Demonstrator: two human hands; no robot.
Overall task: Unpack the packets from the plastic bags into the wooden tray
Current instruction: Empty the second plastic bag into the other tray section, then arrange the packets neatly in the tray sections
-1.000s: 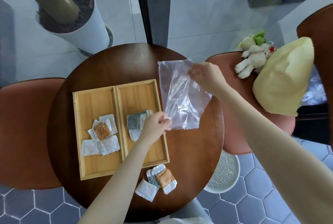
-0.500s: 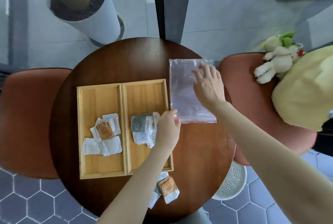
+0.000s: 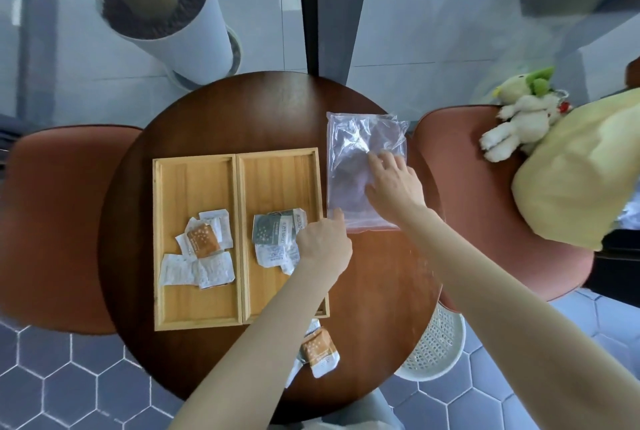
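A two-compartment wooden tray (image 3: 235, 319) lies on the round dark table (image 3: 381, 291). Its left compartment holds several white and orange packets (image 3: 202, 249). Grey and white packets (image 3: 275, 239) lie in the right compartment. A clear empty plastic bag (image 3: 349, 159) lies flat on the table right of the tray. My right hand (image 3: 394, 184) rests flat on the bag with fingers spread. My left hand (image 3: 323, 246) is over the tray's right edge, its fingertips touching the bag's near-left corner. More packets (image 3: 318, 351) lie on the table near me, partly hidden by my left arm.
Brown chairs stand left (image 3: 52, 222) and right (image 3: 485, 204) of the table. The right chair carries a plush toy (image 3: 519, 114) and a yellow cushion (image 3: 581, 173). A white planter (image 3: 173, 10) stands beyond the table. A white mesh basket (image 3: 433, 350) sits on the floor at the right.
The bag, held up a second ago, has been laid flat on the table. My right hand slid toward me across it, and my left hand moved to the bag's near corner.
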